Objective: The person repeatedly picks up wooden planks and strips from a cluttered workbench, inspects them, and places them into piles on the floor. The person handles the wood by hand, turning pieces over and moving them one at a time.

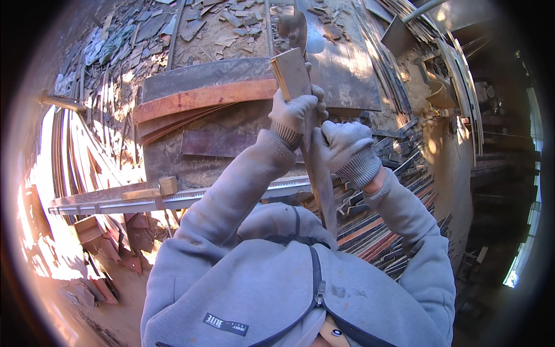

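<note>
My gloved left hand [293, 115] is closed around a short wooden block [292, 74], its fingers also wrapping the upper part of a long wooden strip [319, 179]. That strip runs down toward my jacket, its lower end against my body. To the right, my gloved right hand [348, 146] is curled shut, thumb side against the strip. Beyond the block, a round metal hub [293, 28] sits beside a bright disc [314, 39] that looks like a saw blade. Both palms are hidden.
Curved reddish boards [202, 98] lie on the dark worktable [341, 75] to the left. A pale ruled rail [248, 192] crosses its near side, with a small wood block [168, 185] on it. Stacked strips [381, 231] lie at the right; offcuts [231, 20] cover the far ground.
</note>
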{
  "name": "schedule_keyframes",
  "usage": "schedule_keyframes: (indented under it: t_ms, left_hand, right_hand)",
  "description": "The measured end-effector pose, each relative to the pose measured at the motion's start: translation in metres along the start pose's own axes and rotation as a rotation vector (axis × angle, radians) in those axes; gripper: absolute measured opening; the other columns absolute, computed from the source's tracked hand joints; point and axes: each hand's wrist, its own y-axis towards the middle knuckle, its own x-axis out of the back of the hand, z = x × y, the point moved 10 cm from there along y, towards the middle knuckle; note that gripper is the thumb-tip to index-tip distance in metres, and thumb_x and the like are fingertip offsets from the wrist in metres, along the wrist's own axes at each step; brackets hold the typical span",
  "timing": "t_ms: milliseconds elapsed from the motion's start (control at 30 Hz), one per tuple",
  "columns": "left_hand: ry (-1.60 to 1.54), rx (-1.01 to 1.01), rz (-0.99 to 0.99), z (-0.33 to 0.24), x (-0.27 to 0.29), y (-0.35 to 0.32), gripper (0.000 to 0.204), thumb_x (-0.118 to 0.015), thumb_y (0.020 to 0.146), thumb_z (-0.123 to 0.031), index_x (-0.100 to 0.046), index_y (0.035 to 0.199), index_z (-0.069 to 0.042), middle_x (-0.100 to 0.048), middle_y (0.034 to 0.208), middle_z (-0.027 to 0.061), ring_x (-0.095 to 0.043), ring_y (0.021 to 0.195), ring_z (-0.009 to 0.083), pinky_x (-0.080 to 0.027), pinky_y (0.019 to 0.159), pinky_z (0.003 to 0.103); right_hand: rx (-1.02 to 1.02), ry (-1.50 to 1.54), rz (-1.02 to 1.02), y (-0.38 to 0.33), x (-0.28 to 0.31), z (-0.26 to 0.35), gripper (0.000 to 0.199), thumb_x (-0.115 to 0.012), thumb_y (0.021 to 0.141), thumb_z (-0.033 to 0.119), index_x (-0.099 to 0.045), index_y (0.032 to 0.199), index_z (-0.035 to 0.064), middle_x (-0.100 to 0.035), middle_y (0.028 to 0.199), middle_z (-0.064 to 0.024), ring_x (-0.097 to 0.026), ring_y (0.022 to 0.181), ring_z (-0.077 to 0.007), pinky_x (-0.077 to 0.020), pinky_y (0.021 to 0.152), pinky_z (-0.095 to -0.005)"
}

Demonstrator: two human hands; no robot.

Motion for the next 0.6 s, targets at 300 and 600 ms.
schedule_keyframes:
  t_ms: [300, 600]
  left_hand:
    - [-0.14, -0.06, 0.227, -0.021, -0.009, -0.005, 0.088, -0.066, 0.079, -0.004, -0.037, 0.162, 0.0, -0.069, 0.111, 0.0203, -0.071, 0.092, 0.0351, -0.061, 0.086, 0.049]
    - [-0.133, -0.027, 0.214, -0.012, -0.021, -0.005, 0.091, -0.064, 0.077, 0.002, -0.035, 0.163, -0.001, -0.07, 0.111, 0.0189, -0.073, 0.093, 0.0327, -0.062, 0.087, 0.047]
  right_hand:
    - [-0.318, 0.883, 0.233, -0.015, -0.036, -0.042, 0.031, -0.064, 0.111, 0.029, -0.071, 0.092, 0.0051, -0.064, 0.072, 0.0022, -0.057, 0.06, -0.0038, -0.0469, 0.055, -0.0239]
    - [-0.135, 0.571, -0.054, -0.019, -0.01, -0.03, 0.034, -0.068, 0.109, 0.021, -0.069, 0.082, 0.0006, -0.062, 0.064, -0.0036, -0.057, 0.058, -0.0067, -0.045, 0.054, -0.029]
